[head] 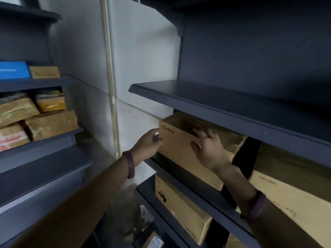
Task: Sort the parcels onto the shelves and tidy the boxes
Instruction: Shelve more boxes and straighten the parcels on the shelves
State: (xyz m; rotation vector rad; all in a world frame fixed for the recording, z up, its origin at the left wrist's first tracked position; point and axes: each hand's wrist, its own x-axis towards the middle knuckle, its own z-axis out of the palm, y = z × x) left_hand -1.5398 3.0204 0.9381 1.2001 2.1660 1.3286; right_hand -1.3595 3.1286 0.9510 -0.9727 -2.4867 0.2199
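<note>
Dark blue racks, white wall [143, 59] behind. One cardboard box [179, 154] sits on the shelf [197, 187] between both hands. Left hand [149, 142] curls round its left end; right hand [208, 149] lies flat on its front, fingers spread. One bigger box [290, 185] right of the right hand, one lower box [179, 206] beneath. Far left of the left hand: four wrapped parcels [52, 124], one blue box [14, 69].

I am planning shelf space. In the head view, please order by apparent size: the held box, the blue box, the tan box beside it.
Largest: held box, though nearest the camera.
Then: blue box, cut by the frame edge.
Smallest: tan box.
</note>
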